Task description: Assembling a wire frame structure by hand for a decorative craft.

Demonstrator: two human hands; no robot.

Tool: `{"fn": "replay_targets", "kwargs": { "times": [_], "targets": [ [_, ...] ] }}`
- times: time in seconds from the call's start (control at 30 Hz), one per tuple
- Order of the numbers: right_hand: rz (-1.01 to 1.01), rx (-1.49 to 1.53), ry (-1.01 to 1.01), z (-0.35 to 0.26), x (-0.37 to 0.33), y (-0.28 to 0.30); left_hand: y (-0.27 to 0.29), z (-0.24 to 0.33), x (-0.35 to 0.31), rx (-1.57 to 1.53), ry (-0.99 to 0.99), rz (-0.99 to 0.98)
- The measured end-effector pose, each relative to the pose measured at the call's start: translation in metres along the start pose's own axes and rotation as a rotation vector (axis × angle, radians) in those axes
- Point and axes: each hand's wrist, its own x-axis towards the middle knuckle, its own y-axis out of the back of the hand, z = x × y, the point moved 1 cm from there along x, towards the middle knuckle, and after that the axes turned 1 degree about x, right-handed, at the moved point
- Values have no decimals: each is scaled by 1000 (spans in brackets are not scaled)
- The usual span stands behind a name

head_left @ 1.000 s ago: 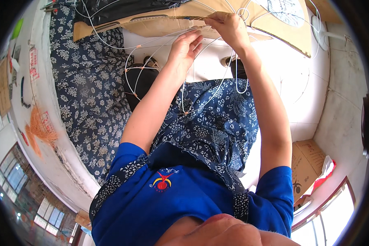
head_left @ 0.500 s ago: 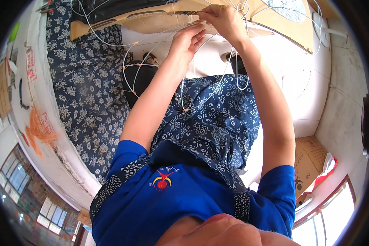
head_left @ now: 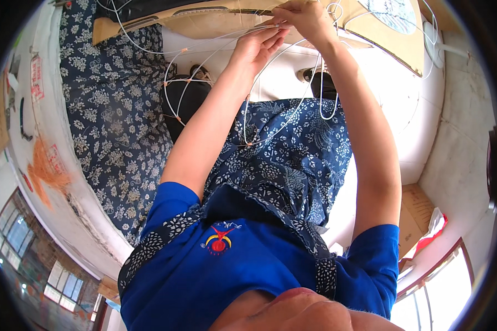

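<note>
A frame of bent white wire (head_left: 165, 91), its joints wrapped in small orange ties (head_left: 249, 144), spans from beside my left arm to over my lap. My left hand (head_left: 258, 48) is at the far middle, fingers closed around the wires where several run together. Just to the right and slightly beyond, my right hand (head_left: 306, 21) pinches with thumb and forefinger close to the left fingertips. Whatever is in that pinch is too small to make out. More white wire loops (head_left: 328, 117) hang beneath my right wrist.
Brown cardboard (head_left: 407, 52) lies beyond my hands. At the left, a table (head_left: 49, 110) holds a bundle of orange strands (head_left: 45, 174); dark flowered cloth (head_left: 113, 121) hangs alongside. A cardboard box (head_left: 417, 212) stands at the right by the wall. My patterned apron (head_left: 292, 160) covers my lap.
My left hand has shifted slightly right, closer to the right one. The right hand has moved a little away from me, still pinching. The wire frame has shifted slightly.
</note>
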Motion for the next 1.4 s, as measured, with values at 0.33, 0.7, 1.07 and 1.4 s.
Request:
{"fn": "replay_targets", "kwargs": {
  "times": [0.33, 0.7, 1.07, 1.4],
  "targets": [
    [131, -238, 92, 1, -16, 11, 10, -8, 8, -142, -10, -3],
    [108, -118, 45, -8, -23, 4, 12, -11, 10, -194, 43, -146],
    [92, -54, 40, -19, -28, -1, 13, -14, 15, -277, -16, -156],
    [165, -36, 43, -6, -31, -8, 15, -14, 13, -223, -42, -105]
  ]
}}
